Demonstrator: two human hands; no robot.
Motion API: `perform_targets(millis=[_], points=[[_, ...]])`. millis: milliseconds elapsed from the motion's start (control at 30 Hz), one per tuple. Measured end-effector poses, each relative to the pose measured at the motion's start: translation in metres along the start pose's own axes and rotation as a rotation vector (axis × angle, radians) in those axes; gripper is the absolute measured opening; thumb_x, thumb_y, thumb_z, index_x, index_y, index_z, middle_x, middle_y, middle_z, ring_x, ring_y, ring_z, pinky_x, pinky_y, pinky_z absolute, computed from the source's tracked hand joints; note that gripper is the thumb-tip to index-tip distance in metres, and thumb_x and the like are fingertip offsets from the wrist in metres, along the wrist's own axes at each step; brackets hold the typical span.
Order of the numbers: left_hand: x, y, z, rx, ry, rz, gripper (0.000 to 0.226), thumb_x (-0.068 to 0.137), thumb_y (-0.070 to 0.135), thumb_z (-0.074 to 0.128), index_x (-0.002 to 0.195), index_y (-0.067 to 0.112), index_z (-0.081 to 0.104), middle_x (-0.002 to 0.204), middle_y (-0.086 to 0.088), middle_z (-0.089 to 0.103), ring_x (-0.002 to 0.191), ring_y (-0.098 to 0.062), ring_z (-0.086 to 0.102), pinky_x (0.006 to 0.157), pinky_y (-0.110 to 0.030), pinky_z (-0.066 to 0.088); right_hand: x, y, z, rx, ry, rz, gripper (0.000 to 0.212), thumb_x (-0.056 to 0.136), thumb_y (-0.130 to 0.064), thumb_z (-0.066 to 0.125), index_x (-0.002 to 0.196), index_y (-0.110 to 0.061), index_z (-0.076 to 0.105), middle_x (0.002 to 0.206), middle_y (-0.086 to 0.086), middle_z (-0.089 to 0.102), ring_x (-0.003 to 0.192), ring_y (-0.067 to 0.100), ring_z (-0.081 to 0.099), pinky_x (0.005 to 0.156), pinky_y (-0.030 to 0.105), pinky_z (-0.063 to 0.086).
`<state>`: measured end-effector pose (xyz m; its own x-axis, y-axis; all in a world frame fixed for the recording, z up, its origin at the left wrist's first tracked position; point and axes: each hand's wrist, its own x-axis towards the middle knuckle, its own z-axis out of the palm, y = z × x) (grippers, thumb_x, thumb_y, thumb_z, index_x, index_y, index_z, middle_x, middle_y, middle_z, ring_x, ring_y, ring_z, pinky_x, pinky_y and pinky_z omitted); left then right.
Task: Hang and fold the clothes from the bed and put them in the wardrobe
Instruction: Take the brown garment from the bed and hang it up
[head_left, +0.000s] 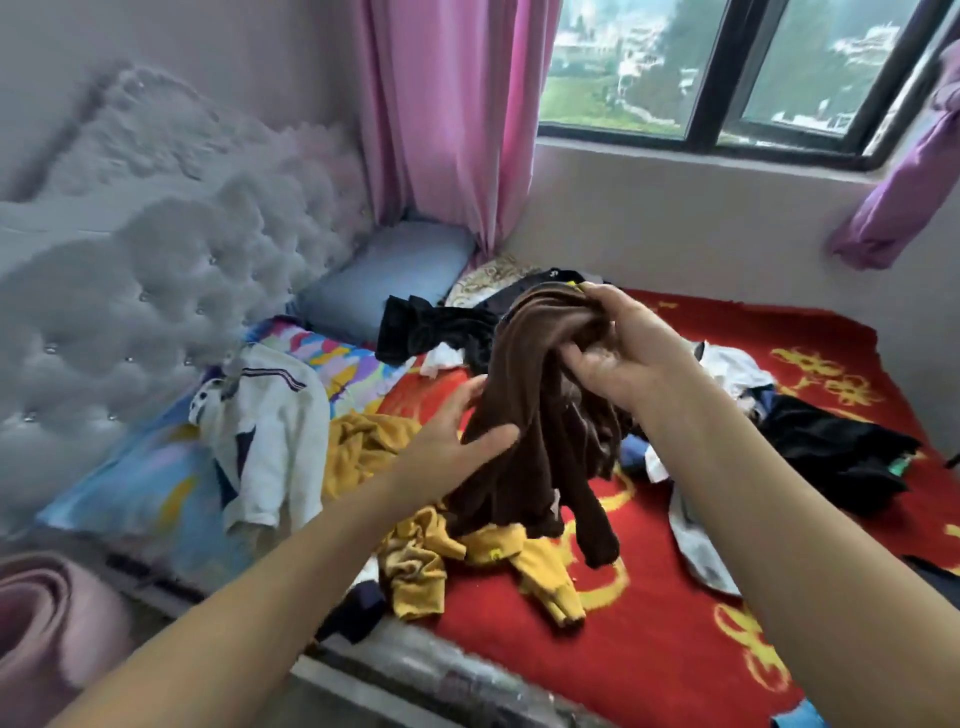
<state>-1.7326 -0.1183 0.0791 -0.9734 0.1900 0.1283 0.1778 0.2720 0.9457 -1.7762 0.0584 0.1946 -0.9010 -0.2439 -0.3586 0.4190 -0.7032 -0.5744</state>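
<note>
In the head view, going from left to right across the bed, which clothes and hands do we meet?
White garment → left hand → brown garment, held up by both hands → right hand → black garment.

The garment (540, 415) lifted above the bed was dark brown. Under it lay a mustard-yellow top (415, 551) on a red blanket (675, 623) patterned with yellow motifs. A white top (270, 431) carried navy stripes, the pillow (384, 275) was grey-blue, the curtain (441, 114) pink, and the headboard (156, 270) pale grey.
</note>
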Motion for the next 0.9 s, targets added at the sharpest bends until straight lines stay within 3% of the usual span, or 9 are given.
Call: perform_targets(millis=[67, 167, 300, 500, 633, 700, 767, 833, 900], points=[[-0.030, 0.006, -0.011, 0.086, -0.101, 0.028, 0.038, 0.084, 0.025, 0.072, 0.115, 0.033, 0.051, 0.105, 0.022, 0.061, 0.096, 0.017, 0.055, 0.081, -0.006, 0.041, -0.014, 0.027, 0.020, -0.005, -0.025, 0.009, 0.022, 0.095, -0.010, 0.052, 0.078, 0.000, 0.060, 0.062, 0.013, 0.068, 0.051, 0.023, 0.068, 0.044, 0.033, 0.055], [-0.075, 0.008, -0.051, 0.132, -0.011, -0.037, 0.016, 0.089, 0.014, 0.066, 0.087, 0.030, 0.060, 0.077, 0.021, 0.066, 0.074, 0.012, 0.059, 0.073, -0.018, 0.044, -0.036, 0.061, 0.043, 0.041, -0.064, 0.009, 0.022, 0.096, -0.011, 0.050, 0.080, -0.001, 0.061, 0.062, 0.012, 0.068, 0.051, 0.022, 0.068, 0.045, 0.031, 0.056], [-0.149, 0.021, -0.121, -0.171, 0.108, -0.148, 0.013, 0.096, 0.013, 0.052, 0.086, 0.009, 0.058, 0.056, -0.004, 0.062, 0.047, -0.014, 0.057, 0.062, -0.029, 0.052, -0.056, 0.096, 0.055, 0.063, -0.045, -0.026, 0.016, 0.095, -0.013, 0.052, 0.083, -0.007, 0.061, 0.063, 0.009, 0.070, 0.054, 0.021, 0.069, 0.048, 0.032, 0.057], [-0.226, 0.070, -0.185, -0.378, 0.397, -0.040, 0.025, 0.099, 0.011, 0.040, 0.078, 0.013, 0.052, 0.040, 0.005, 0.036, 0.030, -0.006, 0.030, 0.052, -0.023, 0.052, -0.068, 0.172, 0.063, -0.190, 0.010, 0.205, 0.010, 0.094, -0.019, 0.055, 0.090, -0.011, 0.059, 0.089, 0.006, 0.065, 0.078, 0.018, 0.062, 0.049, 0.036, 0.056], [-0.276, 0.067, -0.194, -0.480, 0.325, -0.217, 0.038, 0.086, 0.045, 0.049, 0.083, 0.008, 0.059, 0.048, -0.004, 0.051, 0.036, -0.013, 0.045, 0.054, -0.027, 0.054, -0.085, 0.200, 0.087, -0.299, -0.165, 0.275, 0.014, 0.092, -0.016, 0.053, 0.105, -0.016, 0.057, 0.091, 0.004, 0.064, 0.079, 0.015, 0.064, 0.053, 0.030, 0.055], [-0.296, 0.061, -0.192, -0.482, 0.341, -0.328, 0.050, 0.081, 0.055, 0.045, 0.080, 0.010, 0.068, 0.059, -0.007, 0.063, 0.048, -0.013, 0.059, 0.052, -0.022, 0.052, -0.100, 0.202, 0.100, -0.396, -0.286, 0.293, 0.009, 0.092, -0.017, 0.052, 0.097, -0.015, 0.060, 0.083, 0.004, 0.065, 0.068, 0.015, 0.066, 0.051, 0.027, 0.055], [-0.304, 0.055, -0.186, -0.314, 0.430, -0.300, 0.045, 0.094, 0.046, 0.040, 0.083, 0.013, 0.069, 0.079, -0.008, 0.069, 0.069, -0.011, 0.066, 0.063, -0.020, 0.052, -0.119, 0.202, 0.109, -0.607, -0.456, 0.288, 0.015, 0.092, -0.016, 0.048, 0.086, -0.013, 0.062, 0.076, 0.006, 0.063, 0.062, 0.016, 0.063, 0.058, 0.026, 0.053], [-0.304, 0.060, -0.177, -0.092, 0.539, -0.182, 0.017, 0.100, 0.018, 0.046, 0.109, 0.016, 0.060, 0.109, -0.007, 0.064, 0.101, -0.012, 0.061, 0.084, -0.023, 0.050, -0.143, 0.198, 0.116, -0.822, -0.679, 0.239, 0.022, 0.080, -0.008, 0.050, 0.070, -0.013, 0.069, 0.066, 0.006, 0.065, 0.057, 0.015, 0.063, 0.056, 0.022, 0.052], [-0.299, 0.069, -0.163, 0.093, 0.476, -0.045, 0.048, 0.093, 0.000, 0.055, 0.132, 0.025, 0.041, 0.135, 0.001, 0.048, 0.127, -0.007, 0.044, 0.102, -0.017, 0.036, -0.166, 0.190, 0.118, -1.012, -0.882, 0.185, 0.029, 0.065, -0.007, 0.046, 0.057, -0.019, 0.071, 0.056, -0.002, 0.063, 0.050, 0.007, 0.061, 0.048, 0.015, 0.047]])
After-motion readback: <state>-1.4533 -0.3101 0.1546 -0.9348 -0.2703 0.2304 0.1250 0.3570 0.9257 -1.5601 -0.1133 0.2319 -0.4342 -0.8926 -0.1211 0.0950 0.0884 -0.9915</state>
